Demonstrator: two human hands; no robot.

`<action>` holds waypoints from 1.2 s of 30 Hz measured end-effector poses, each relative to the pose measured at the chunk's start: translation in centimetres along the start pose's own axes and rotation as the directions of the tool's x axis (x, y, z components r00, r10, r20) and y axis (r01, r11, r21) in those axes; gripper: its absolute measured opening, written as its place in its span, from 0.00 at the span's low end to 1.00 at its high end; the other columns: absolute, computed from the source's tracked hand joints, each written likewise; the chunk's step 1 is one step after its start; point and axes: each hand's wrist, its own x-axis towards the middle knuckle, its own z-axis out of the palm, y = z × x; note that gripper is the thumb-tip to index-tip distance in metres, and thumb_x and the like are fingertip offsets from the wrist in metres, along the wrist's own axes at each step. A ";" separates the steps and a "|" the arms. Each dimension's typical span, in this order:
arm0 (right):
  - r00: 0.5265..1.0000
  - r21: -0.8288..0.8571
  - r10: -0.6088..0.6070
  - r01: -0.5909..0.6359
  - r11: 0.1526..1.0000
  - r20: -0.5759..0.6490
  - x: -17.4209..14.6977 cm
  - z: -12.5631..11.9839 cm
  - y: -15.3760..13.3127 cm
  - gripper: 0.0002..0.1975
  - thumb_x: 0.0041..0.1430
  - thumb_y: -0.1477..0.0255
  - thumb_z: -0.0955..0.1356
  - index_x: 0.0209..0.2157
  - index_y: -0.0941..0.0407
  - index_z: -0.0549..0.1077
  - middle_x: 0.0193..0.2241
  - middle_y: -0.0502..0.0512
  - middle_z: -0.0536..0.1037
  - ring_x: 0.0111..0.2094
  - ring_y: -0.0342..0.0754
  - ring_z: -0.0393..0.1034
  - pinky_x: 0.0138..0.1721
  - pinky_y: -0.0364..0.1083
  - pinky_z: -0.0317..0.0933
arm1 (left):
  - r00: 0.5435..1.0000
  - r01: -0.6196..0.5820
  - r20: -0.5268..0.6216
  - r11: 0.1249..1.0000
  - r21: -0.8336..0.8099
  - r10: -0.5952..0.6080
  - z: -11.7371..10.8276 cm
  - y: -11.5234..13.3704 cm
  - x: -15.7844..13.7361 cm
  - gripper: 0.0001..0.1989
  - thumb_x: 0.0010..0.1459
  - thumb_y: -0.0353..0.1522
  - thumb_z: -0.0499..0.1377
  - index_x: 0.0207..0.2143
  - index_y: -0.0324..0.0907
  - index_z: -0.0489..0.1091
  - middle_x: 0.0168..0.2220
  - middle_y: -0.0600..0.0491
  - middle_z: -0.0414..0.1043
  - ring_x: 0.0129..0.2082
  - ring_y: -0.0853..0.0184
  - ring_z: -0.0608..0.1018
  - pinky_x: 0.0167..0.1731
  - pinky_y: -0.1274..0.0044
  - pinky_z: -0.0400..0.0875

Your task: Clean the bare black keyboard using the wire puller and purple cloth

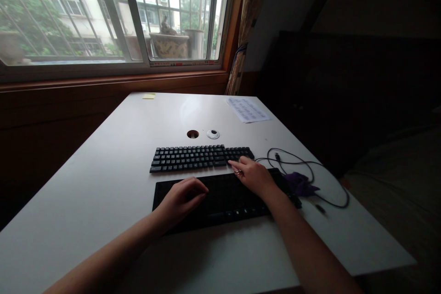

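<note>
A black keyboard base (220, 200) lies at a slight angle on the white table, its surface too dark to make out in detail. Just behind it, black keycaps (188, 158) are set out in close rows. My left hand (182, 197) is over the base's left half, fingers loosely curved and thumb apart, with nothing visible between them. Reaching across the base, my right hand (253, 174) wears a ring and has its fingertips on a keycap near the right end of the rows. Its thumb is mostly hidden.
A black cable (330, 165) loops at the right beside a purple cloth (299, 184). Behind the keycaps are a round hole (193, 134) and a white round cover (213, 134). Printed paper (248, 110) and a yellow note (149, 96) lie toward the far edge, below the window.
</note>
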 end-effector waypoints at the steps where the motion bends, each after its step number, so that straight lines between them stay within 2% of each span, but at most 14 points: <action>1: 1.000 0.002 -0.001 0.001 1.000 -0.001 0.0 0.0 0.0 0.20 0.69 0.64 0.59 0.57 0.43 0.71 0.42 0.53 0.76 0.38 0.47 0.72 0.36 0.44 0.61 | 1.000 -0.003 -0.001 1.000 0.000 0.003 0.0 -0.1 0.0 0.05 0.63 0.30 0.58 0.40 0.41 0.73 0.38 0.50 0.75 0.38 0.65 0.77 0.40 0.74 0.71; 11: 0.999 0.014 -0.012 0.012 1.000 -0.033 -0.1 0.0 0.1 0.19 0.69 0.64 0.59 0.57 0.44 0.72 0.41 0.52 0.75 0.36 0.47 0.72 0.34 0.44 0.61 | 1.000 -0.011 -0.002 1.000 0.004 0.011 0.0 -0.1 -0.1 0.05 0.63 0.30 0.58 0.40 0.41 0.73 0.38 0.50 0.75 0.38 0.66 0.77 0.39 0.74 0.71; 16: 0.990 0.171 0.009 0.015 0.985 -0.139 -0.2 -1.0 0.5 0.21 0.69 0.65 0.59 0.59 0.49 0.70 0.38 0.55 0.75 0.37 0.49 0.72 0.39 0.46 0.63 | 1.000 -0.008 -0.005 1.000 0.008 0.008 0.0 -0.1 -0.1 0.05 0.63 0.30 0.58 0.40 0.41 0.73 0.38 0.50 0.75 0.38 0.65 0.76 0.40 0.74 0.71; 21: 0.945 0.484 0.128 0.036 0.874 -0.302 -1.1 -3.4 1.7 0.19 0.69 0.63 0.58 0.53 0.54 0.72 0.43 0.58 0.76 0.45 0.53 0.70 0.49 0.50 0.63 | 0.999 -0.040 0.008 0.999 0.021 0.039 0.1 -0.2 -0.2 0.05 0.63 0.30 0.58 0.41 0.42 0.73 0.38 0.49 0.75 0.38 0.65 0.77 0.40 0.74 0.71; 26: 0.889 0.686 0.354 -0.065 0.724 -0.290 -3.8 -5.6 2.8 0.20 0.71 0.60 0.55 0.46 0.53 0.73 0.37 0.55 0.74 0.37 0.49 0.70 0.43 0.48 0.65 | 0.998 -0.061 0.027 0.998 0.031 0.060 0.1 0.0 -0.1 0.05 0.64 0.30 0.57 0.40 0.41 0.72 0.38 0.49 0.75 0.38 0.65 0.77 0.39 0.75 0.71; 30: 0.824 0.606 0.430 -0.139 0.783 -0.368 -6.9 -6.4 3.4 0.21 0.70 0.59 0.55 0.39 0.53 0.74 0.38 0.56 0.73 0.42 0.51 0.70 0.48 0.50 0.62 | 0.997 -0.068 0.044 0.997 0.036 0.067 0.1 0.2 -0.1 0.05 0.63 0.29 0.57 0.40 0.41 0.72 0.38 0.49 0.75 0.38 0.65 0.77 0.40 0.74 0.71; 33: 0.834 0.542 0.460 -0.246 0.803 -0.303 -9.0 -6.3 4.0 0.21 0.69 0.57 0.55 0.40 0.52 0.74 0.35 0.56 0.76 0.38 0.52 0.72 0.43 0.50 0.64 | 0.995 -0.077 0.059 0.996 0.051 0.074 0.2 0.2 -0.1 0.05 0.63 0.29 0.57 0.40 0.41 0.72 0.38 0.49 0.75 0.38 0.65 0.77 0.40 0.74 0.71; 36: 0.846 0.485 0.461 -0.295 0.823 -0.268 -10.5 -5.7 4.8 0.20 0.68 0.56 0.56 0.39 0.52 0.73 0.34 0.56 0.78 0.33 0.52 0.74 0.38 0.49 0.66 | 0.993 -0.096 0.079 0.993 0.070 0.090 0.3 0.2 -0.2 0.06 0.63 0.29 0.56 0.41 0.41 0.72 0.38 0.49 0.75 0.38 0.65 0.76 0.39 0.74 0.71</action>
